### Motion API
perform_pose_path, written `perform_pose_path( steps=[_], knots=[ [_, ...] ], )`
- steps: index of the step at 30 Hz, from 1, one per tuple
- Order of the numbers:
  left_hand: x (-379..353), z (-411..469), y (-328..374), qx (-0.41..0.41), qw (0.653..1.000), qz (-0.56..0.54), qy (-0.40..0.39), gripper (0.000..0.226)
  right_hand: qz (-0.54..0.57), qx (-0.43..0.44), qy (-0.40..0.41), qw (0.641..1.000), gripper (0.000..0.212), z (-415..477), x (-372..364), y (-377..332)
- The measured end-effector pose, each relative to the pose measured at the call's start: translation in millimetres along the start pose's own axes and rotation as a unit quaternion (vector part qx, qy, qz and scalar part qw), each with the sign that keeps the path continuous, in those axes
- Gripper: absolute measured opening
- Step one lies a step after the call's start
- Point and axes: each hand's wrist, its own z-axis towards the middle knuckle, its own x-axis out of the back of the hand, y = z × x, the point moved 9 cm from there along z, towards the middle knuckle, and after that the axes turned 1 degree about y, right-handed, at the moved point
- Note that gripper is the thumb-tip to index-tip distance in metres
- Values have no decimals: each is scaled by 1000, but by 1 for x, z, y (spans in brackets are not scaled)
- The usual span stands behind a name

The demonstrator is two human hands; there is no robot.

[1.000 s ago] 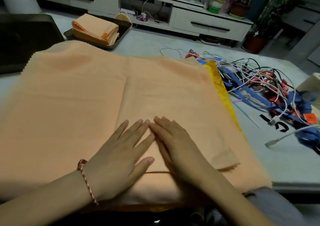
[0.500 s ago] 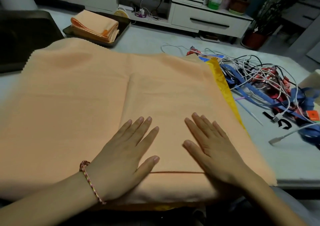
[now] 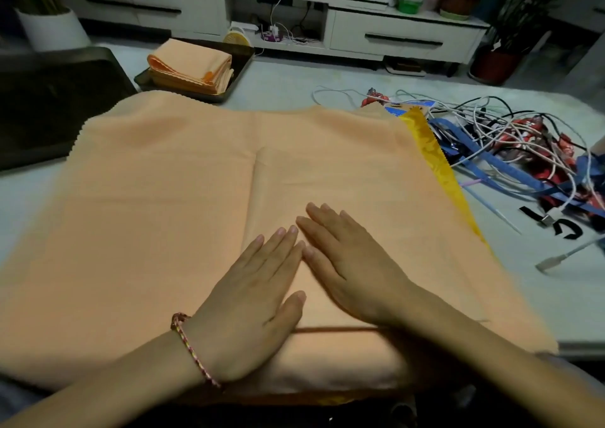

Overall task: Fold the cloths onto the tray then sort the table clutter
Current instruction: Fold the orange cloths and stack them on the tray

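The spread peach cloth [image 3: 163,214] lies flat before me, easy to reach over. Past its far edge a strip of bare table [image 3: 288,83] runs beside the tray [image 3: 245,57] (folded cloths [image 3: 190,67] fill most of it). A cable tangle [image 3: 510,146] crowds my right side; a dark flat object [image 3: 49,106] blocks the left.

My left hand [image 3: 248,313] and right hand [image 3: 353,270] are bare, as are my 2 forearms, and the nails are short and plain. Round my left wrist sits 1 thin braided cord bracelet [image 3: 193,350], pink and dark red with pale flecks, and a darker knot at its upper end.
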Motion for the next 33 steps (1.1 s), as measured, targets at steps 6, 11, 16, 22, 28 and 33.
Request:
perform_pose_path(
  steps=[6, 11, 16, 22, 28, 33],
  knots=[
    [-12, 19, -34, 25, 988, -30, -146, 83, -8, 9, -15, 1000, 78, -3, -10, 9],
    [-17, 63, -79, 101, 979, -16, -179, 80, -6, 12, -25, 1000, 79, -3, -11, 10],
    [-18, 106, -110, 154, 977, -3, -147, 59, 8, 13, -24, 1000, 77, -2, -10, 10],
    [-6, 96, -115, 133, 984, 26, -119, 72, 19, 9, -28, 999, 70, -4, -8, 9],
    [29, 37, -70, -55, 997, 47, 20, 54, 17, 8, -22, 1000, 74, -2, -7, 10],
    [34, 15, -39, -146, 988, 35, 44, 39, 46, 7, -18, 999, 79, -1, -8, 13]
  ],
)
